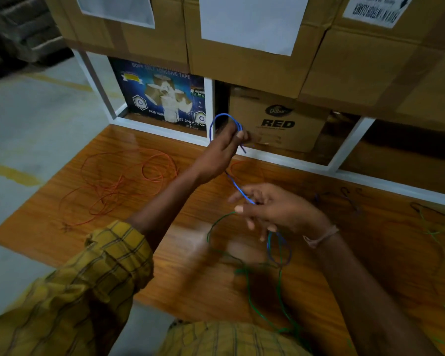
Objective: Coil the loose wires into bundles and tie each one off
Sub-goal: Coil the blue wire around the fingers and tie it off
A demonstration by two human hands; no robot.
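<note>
My left hand [222,152] is raised over the far edge of the wooden board [165,253] and pinches a small loop of blue wire [235,186]. The blue wire runs taut down to my right hand [272,209], which grips it between thumb and fingers. Below the right hand more blue wire hangs in a loop, mixed with a green wire [249,286] that trails toward me. A loose tangle of orange wire [121,183] lies on the board at the left.
More green wire [437,235] and dark wire [350,199] lie on the board at the right. A white shelf frame [211,111] with cardboard boxes [278,119] stands right behind the board. Concrete floor [31,119] lies at the left.
</note>
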